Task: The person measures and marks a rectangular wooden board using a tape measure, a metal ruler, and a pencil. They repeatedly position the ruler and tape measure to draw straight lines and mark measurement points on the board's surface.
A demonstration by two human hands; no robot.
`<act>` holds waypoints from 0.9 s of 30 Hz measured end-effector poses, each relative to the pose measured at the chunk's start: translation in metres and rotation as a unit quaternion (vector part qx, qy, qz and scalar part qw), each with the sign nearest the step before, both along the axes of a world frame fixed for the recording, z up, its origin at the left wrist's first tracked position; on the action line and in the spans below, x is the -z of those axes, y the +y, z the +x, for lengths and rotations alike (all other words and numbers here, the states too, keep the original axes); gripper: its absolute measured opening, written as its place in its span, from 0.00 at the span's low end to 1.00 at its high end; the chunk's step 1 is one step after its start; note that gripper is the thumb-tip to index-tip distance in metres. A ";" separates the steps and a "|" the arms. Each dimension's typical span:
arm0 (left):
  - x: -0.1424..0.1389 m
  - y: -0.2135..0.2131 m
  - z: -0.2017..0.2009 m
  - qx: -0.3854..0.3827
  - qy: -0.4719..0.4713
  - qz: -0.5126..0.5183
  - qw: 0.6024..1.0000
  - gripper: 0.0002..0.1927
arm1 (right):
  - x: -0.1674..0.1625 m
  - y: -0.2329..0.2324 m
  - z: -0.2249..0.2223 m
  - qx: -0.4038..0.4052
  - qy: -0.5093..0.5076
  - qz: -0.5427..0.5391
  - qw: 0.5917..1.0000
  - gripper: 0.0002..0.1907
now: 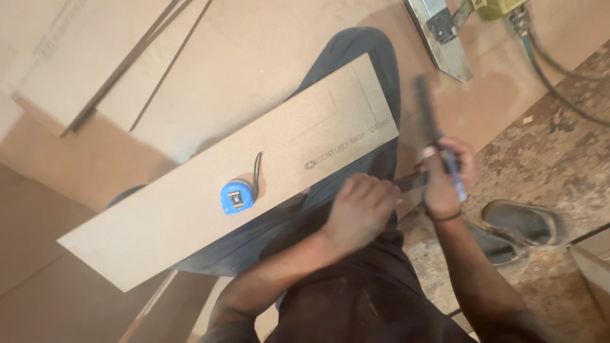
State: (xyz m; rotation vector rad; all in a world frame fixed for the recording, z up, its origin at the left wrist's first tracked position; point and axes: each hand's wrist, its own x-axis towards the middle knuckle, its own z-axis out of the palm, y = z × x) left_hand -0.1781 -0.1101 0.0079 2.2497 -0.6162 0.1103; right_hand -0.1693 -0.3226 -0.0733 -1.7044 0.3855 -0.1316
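Narrow fibreboard plank (210,184) balanced across lap, centre frame; blue round tape measure (237,197) may slide off. Right hand (448,174) clamped on blurred dark metal square (427,121) and pen; left hand (363,206) curled, grip unclear.

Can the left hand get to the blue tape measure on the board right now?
Probably yes. The left hand rests at the board's near edge, and the tape measure lies in the open on top, with nothing between them. Its fingers touch a dark square.

Dark tool (427,111) in right hand (447,181) was motion-blurred, kind unclear. Metal tool (441,35) at 1 o'clock was cut off by top edge.
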 end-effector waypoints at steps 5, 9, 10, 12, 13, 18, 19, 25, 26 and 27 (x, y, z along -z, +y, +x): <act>-0.012 0.083 -0.009 -0.197 0.043 0.010 0.979 0.21 | 0.058 -0.060 0.019 0.084 0.008 -0.008 0.996 0.08; -0.016 0.153 -0.020 -0.234 0.037 0.169 0.957 0.29 | 0.090 -0.057 0.020 -0.023 -0.003 -0.111 0.994 0.09; -0.014 0.162 -0.025 -0.224 0.047 0.206 0.951 0.30 | 0.093 -0.050 0.020 -0.054 -0.015 -0.145 0.988 0.09; -0.009 0.171 -0.036 -0.209 0.034 0.209 0.955 0.29 | 0.092 -0.033 0.019 -0.115 -0.034 -0.216 0.969 0.10; -0.005 0.174 -0.041 -0.201 0.027 0.209 0.957 0.28 | 0.091 -0.027 0.019 -0.101 -0.025 -0.236 0.966 0.10; -0.002 0.217 -0.055 -0.239 0.024 0.152 0.959 0.23 | 0.067 -0.004 0.035 -0.091 -0.108 -0.341 0.929 0.10; -0.006 0.231 -0.053 -0.253 0.031 0.124 0.959 0.22 | 0.060 0.002 0.041 -0.079 -0.106 -0.274 0.953 0.10; -0.052 0.311 -0.022 -0.343 0.132 0.325 0.871 0.26 | 0.026 0.051 0.051 -0.122 -0.085 -0.151 0.977 0.11; -0.057 0.316 -0.017 -0.327 0.188 0.347 0.859 0.26 | 0.023 0.060 0.051 -0.115 -0.078 -0.162 0.977 0.12; -0.059 0.318 -0.011 -0.317 0.206 0.352 0.856 0.23 | 0.021 0.066 0.054 -0.108 -0.073 -0.171 0.977 0.13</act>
